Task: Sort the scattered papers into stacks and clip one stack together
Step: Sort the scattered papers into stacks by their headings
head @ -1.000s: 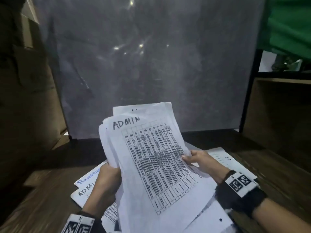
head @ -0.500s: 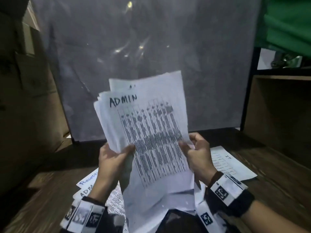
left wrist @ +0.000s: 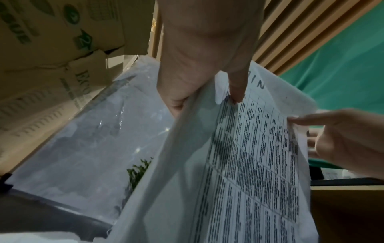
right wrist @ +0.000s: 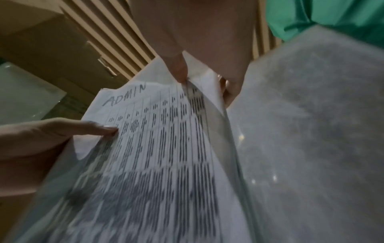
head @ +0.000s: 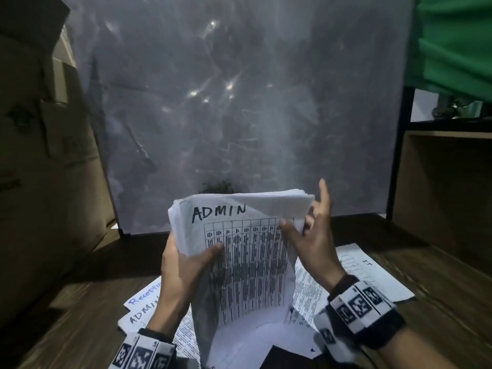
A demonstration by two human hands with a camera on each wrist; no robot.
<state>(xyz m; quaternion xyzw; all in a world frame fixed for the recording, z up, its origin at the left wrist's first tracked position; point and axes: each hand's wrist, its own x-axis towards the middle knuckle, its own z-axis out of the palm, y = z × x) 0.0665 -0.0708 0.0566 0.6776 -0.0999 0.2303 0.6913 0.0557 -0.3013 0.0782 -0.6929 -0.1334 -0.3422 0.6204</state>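
Note:
I hold a stack of printed sheets (head: 247,262) upright above the table; its front sheet is headed "ADMIN" over a dense table. My left hand (head: 191,257) grips the stack's left edge, with the thumb across the front. My right hand (head: 306,235) pinches the upper right edge with its thumb on the front, and its index finger points up. In the wrist views the stack (left wrist: 249,156) (right wrist: 155,148) fills the middle. Loose sheets lie on the table below: one marked "Reception" (head: 145,291), one marked "ADMIN" (head: 138,316) and one at the right (head: 372,272).
The dark wooden table (head: 80,315) ends at an upright grey plastic-covered panel (head: 239,115). Cardboard boxes (head: 40,155) stand at the left. At the right are a wooden shelf unit (head: 447,195) and green cloth (head: 458,43).
The stack has come down and stands more upright, with its fanned top edges drawn together. My right hand has moved up to the top right corner and raised its index finger.

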